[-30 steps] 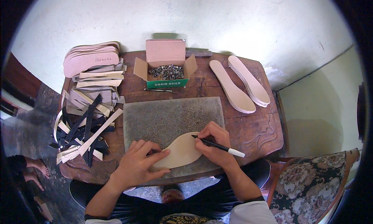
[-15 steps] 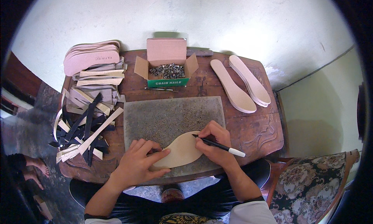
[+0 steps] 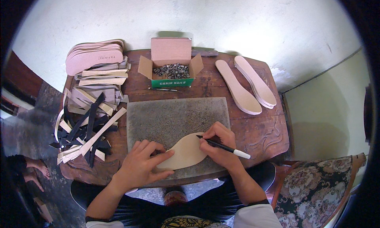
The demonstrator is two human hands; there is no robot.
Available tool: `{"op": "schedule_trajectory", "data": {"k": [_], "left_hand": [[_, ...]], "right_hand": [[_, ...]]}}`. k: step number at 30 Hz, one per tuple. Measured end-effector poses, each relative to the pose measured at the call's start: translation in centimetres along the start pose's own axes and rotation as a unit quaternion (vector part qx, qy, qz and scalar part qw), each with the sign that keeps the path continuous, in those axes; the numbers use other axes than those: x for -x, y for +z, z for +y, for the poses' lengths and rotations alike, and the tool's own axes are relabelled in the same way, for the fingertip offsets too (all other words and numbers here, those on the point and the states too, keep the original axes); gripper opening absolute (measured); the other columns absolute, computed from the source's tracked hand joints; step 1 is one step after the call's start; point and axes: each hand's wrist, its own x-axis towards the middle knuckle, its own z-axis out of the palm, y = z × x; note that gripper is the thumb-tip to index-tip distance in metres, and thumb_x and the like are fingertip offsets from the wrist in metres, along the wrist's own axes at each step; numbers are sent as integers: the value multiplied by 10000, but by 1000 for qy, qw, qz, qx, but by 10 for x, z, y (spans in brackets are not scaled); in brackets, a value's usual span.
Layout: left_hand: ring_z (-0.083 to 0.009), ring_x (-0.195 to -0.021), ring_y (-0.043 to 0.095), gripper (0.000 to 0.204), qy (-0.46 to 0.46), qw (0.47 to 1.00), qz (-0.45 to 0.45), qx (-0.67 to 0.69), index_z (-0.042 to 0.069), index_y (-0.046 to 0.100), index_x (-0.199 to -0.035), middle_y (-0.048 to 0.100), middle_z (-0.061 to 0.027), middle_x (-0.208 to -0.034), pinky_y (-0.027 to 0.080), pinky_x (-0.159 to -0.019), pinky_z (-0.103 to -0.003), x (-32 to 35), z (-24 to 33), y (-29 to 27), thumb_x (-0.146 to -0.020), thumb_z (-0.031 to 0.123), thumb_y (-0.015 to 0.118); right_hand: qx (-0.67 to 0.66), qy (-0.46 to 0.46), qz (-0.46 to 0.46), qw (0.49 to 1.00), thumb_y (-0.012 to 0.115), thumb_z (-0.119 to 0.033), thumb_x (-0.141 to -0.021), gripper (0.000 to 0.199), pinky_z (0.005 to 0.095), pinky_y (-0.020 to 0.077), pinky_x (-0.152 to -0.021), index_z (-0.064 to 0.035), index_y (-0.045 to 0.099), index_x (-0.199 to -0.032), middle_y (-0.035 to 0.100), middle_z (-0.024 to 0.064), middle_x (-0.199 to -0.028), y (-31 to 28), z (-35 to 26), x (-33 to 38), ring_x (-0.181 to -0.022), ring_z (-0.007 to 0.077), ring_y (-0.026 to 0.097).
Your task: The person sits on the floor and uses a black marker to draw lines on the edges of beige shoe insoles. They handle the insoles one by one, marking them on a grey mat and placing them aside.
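A beige shoe insole (image 3: pixel 184 152) lies on a grey stone slab (image 3: pixel 170 113) at the table's near side. My left hand (image 3: pixel 143 161) holds the insole's left end, thumb and forefinger on it; that end is hidden under the hand. In my right hand (image 3: pixel 222 145) is a black marker pen (image 3: pixel 226 147) with a white end pointing right. Its tip touches or hovers just over the insole's far edge, towards the right; I cannot tell which. The right fingers cover the insole's right end.
Beyond the slab stands an open box of nails (image 3: pixel 171 82), a thin pen-like stick (image 3: pixel 164 89) before it. Insole stacks (image 3: pixel 239 89) lie at the far right, pinkish insoles (image 3: pixel 93 62) at the far left. Black and cream offcuts (image 3: pixel 85 129) are piled left. A floral chair (image 3: pixel 316 192) stands right.
The view has shifted very slightly. Both hands, the insole and the marker pen stay almost in the same place, with the pen's tip at the insole's far edge.
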Motion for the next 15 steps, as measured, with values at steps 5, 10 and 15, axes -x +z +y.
{"op": "schedule_trajectory", "data": {"k": [5,10,15], "left_hand": [[-279,-945,587,613,-1,1000,-1,0,158,752,-1233,623,-58,-1068,485,-830,-403,-1,1,1,-674,339,926],[-278,-952,593,617,-6,1000,-1,1,156,752,-1231,625,-57,-1067,485,-825,-405,-1,2,0,-667,332,927],[-277,-953,593,618,-8,1000,-3,4,156,751,-1234,630,-52,-1068,483,-825,-405,-1,2,-1,-666,326,928]], "right_hand": [[17,0,4,1000,764,-5,-730,171,283,504,-622,0,602,-783,648,91,-803,0,3,1,-698,162,646],[16,11,4,1000,761,-4,-726,167,284,501,-624,-1,604,-782,648,92,-803,1,-1,0,-703,164,647],[12,4,4,1000,761,-4,-724,168,286,505,-629,-3,602,-778,653,94,-806,0,-1,0,-711,170,653]]}}
